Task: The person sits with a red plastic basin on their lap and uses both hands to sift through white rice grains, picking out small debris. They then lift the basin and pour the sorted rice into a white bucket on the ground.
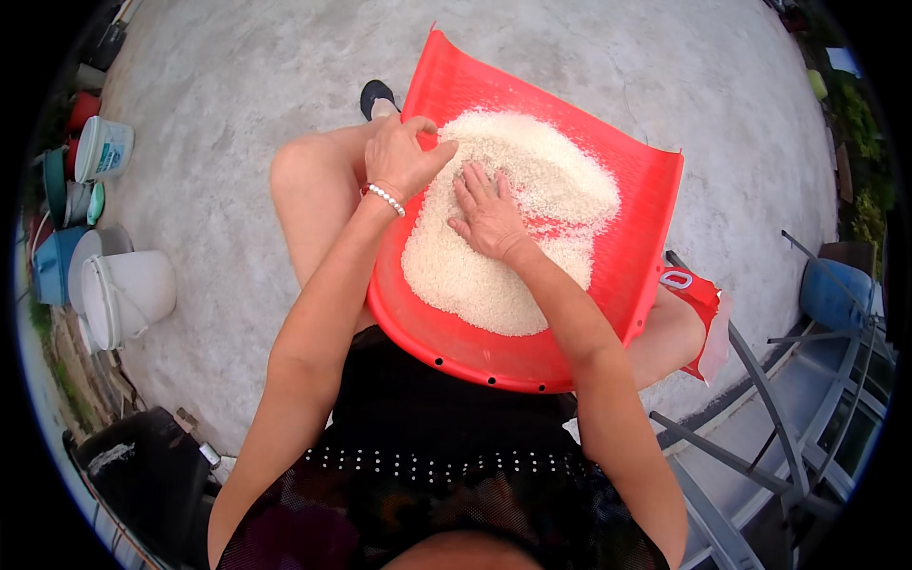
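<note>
A red plastic winnowing scoop [484, 356] rests across my lap, its rounded end against my body and its wide flat end pointing away. White rice grains [484, 292] lie in it in a near heap and a far heap [563, 164], with red plastic showing thinly between them. My right hand [490, 217] lies palm down on the rice, fingers spread. Over the scoop's left rim hovers my left hand [406, 158], thumb and index finger apart with a gap between them; its other fingers are partly hidden. A white bead bracelet [387, 199] circles the left wrist.
A red bag with a white handle [677, 279] stands beside my right knee. White buckets [128, 299] and blue and red tubs line the left side. Metal bars [762, 385] and a blue barrel [835, 288] are at right. Grey concrete floor [228, 92] surrounds me.
</note>
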Demonstrator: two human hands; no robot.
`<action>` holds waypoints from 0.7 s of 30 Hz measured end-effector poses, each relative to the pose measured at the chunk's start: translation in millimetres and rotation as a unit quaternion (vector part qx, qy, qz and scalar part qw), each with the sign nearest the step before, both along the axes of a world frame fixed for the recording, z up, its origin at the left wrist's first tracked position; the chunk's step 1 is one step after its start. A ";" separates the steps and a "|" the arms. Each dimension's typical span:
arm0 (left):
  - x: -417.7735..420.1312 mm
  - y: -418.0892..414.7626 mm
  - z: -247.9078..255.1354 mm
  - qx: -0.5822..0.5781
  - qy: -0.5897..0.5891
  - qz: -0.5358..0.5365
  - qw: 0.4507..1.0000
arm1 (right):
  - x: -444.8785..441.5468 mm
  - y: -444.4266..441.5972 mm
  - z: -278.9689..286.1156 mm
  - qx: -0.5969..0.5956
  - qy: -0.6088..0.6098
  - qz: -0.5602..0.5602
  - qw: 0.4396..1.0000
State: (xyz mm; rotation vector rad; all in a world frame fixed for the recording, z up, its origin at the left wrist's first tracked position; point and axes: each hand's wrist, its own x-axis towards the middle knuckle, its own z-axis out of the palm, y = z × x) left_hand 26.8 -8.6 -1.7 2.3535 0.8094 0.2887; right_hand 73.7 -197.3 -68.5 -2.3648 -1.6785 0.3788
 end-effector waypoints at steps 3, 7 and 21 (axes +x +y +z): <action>-1.2 -0.5 1.3 -0.004 0.001 0.001 1.000 | -19.7 -10.7 3.9 -0.075 -0.044 0.086 0.993; -3.4 -0.3 -0.1 -0.003 0.007 -0.006 1.000 | -0.2 -41.7 11.5 -0.067 -0.025 0.137 0.988; -2.7 3.0 -4.9 -0.010 0.011 -0.015 1.000 | 12.3 -41.8 20.7 -0.076 -0.023 0.162 0.984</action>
